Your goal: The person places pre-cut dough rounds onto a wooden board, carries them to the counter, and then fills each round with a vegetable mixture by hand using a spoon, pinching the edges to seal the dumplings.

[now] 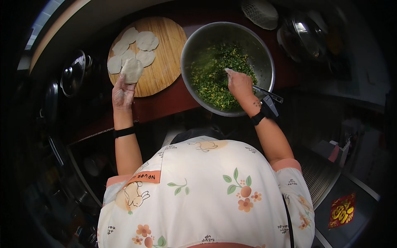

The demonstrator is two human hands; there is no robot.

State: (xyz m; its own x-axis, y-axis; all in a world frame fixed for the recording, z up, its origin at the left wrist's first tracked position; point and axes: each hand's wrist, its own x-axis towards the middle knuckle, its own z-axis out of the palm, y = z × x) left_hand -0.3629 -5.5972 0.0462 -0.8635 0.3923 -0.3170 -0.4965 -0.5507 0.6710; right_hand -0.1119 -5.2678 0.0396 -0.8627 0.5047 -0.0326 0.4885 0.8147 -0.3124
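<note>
My left hand (pixel 123 94), dusted with flour, holds a round dough wrapper (pixel 132 70) by its near edge, above the front of a round wooden board (pixel 169 55). Several more flat wrappers (pixel 147 41) lie on the board's left half, some touching or overlapping. My right hand (pixel 242 85) is over a large stainless steel bowl (pixel 270 62), closed around a metal-handled utensil (pixel 268 93). Its handle sticks out over the bowl's right rim; my hand and the filling hide its working end. Chopped green filling with yellow bits (pixel 217 90) covers the bowl's bottom.
Both board and bowl stand on a dark red countertop (pixel 161 107). A white mesh-patterned basket (pixel 260 14) sits behind the bowl. To the right is a pot with a shiny lid (pixel 305 34); a glass lid (pixel 73 73) stands at the left.
</note>
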